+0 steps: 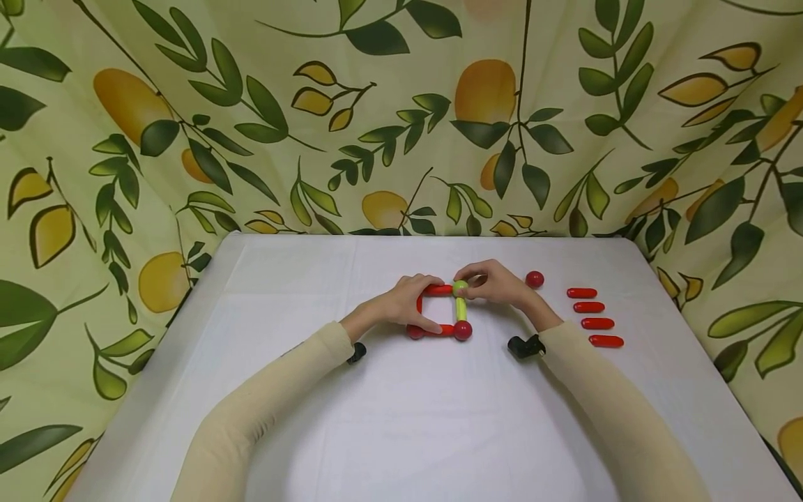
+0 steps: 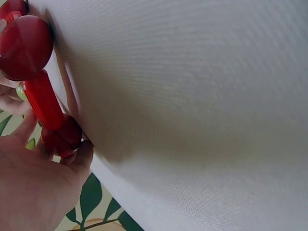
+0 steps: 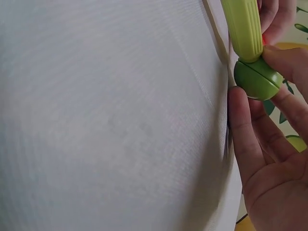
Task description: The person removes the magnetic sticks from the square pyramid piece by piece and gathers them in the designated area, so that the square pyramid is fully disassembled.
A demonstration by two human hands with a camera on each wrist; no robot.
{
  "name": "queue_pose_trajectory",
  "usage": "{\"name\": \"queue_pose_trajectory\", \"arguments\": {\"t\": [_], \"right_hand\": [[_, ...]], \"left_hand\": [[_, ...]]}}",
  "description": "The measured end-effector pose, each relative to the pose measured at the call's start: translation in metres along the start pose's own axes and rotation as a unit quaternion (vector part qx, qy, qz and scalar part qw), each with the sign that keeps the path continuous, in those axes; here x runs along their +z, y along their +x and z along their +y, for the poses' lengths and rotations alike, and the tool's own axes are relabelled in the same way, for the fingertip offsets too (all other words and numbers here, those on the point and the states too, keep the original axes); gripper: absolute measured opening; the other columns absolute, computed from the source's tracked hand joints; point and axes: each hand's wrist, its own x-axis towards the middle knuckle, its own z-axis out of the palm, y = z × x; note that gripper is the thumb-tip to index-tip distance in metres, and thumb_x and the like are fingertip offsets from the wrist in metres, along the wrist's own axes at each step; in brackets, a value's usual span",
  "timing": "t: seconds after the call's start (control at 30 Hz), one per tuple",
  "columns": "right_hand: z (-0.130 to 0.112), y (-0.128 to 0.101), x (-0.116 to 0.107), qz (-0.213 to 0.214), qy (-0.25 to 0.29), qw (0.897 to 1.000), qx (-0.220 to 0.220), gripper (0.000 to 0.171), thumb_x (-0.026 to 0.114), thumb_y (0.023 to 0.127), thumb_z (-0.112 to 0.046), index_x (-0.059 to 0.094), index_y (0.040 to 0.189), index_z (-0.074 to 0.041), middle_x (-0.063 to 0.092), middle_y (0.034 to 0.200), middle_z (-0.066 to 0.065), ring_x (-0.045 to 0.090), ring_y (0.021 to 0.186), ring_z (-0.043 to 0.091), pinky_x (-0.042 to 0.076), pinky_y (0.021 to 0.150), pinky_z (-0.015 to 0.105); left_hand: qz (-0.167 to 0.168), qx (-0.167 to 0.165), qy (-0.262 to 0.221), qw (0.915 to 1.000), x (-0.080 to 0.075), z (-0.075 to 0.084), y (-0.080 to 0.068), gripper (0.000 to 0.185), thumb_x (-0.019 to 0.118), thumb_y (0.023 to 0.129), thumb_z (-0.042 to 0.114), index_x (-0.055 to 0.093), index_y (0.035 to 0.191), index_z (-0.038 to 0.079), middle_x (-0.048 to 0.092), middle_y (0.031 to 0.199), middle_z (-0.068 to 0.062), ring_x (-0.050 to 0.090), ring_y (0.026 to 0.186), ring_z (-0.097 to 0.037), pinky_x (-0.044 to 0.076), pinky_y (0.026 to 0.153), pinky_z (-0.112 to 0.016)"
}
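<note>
A small square frame of sticks and balls lies flat mid-table: red sticks [image 1: 439, 289] on three sides, a green stick [image 1: 461, 309] on the right, red balls [image 1: 463, 330] at the near corners. My right hand [image 1: 492, 282] pinches the green ball [image 1: 461, 286] at the far right corner; the right wrist view shows that green ball [image 3: 257, 79] between thumb and fingers, joined to the green stick [image 3: 243, 29]. My left hand [image 1: 408, 303] curls over the frame's left side, thumb by the near-left red ball [image 2: 62, 137] and red stick [image 2: 43, 101].
A loose red ball [image 1: 534, 279] sits right of the frame. Several spare red sticks [image 1: 592, 317] lie in a column near the table's right edge. The white table [image 1: 401, 418] is backed by a leaf-and-lemon patterned cloth [image 1: 376, 104] on three sides.
</note>
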Motion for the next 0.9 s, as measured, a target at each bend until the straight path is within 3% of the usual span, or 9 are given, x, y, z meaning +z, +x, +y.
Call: {"name": "queue_pose_trajectory", "arguments": {"t": [0.13, 0.37, 0.9], "right_hand": [[-0.01, -0.003, -0.002, -0.005, 0.011, 1.0, 0.001, 0.028, 0.073, 0.081, -0.005, 0.065, 0.106, 0.003, 0.063, 0.105, 0.015, 0.058, 0.096, 0.03, 0.049, 0.083, 0.037], [0.019, 0.006, 0.001, 0.016, 0.013, 1.0, 0.003, 0.026, 0.076, 0.079, -0.009, 0.065, 0.102, -0.004, 0.061, 0.104, 0.011, 0.056, 0.092, 0.029, 0.049, 0.083, 0.038], [0.021, 0.009, 0.006, 0.023, -0.03, 0.999, -0.012, 0.019, 0.072, 0.078, -0.008, 0.066, 0.096, -0.011, 0.062, 0.095, 0.003, 0.053, 0.087, 0.022, 0.048, 0.078, 0.035]], "left_hand": [[0.002, 0.006, -0.003, 1.0, -0.001, 0.0, 0.0, 0.089, 0.078, 0.067, 0.054, 0.037, 0.139, 0.02, 0.043, 0.13, 0.002, 0.033, 0.117, -0.021, 0.036, 0.092, -0.032], [-0.004, 0.009, -0.008, 0.9999, -0.001, 0.0, 0.0, 0.09, 0.077, 0.067, 0.055, 0.036, 0.14, 0.02, 0.044, 0.127, 0.002, 0.034, 0.115, -0.02, 0.036, 0.091, -0.032], [-0.012, 0.016, -0.012, 0.9997, 0.0, -0.004, 0.001, 0.089, 0.076, 0.069, 0.055, 0.036, 0.14, 0.02, 0.041, 0.131, 0.003, 0.033, 0.116, -0.018, 0.035, 0.092, -0.032]]}}
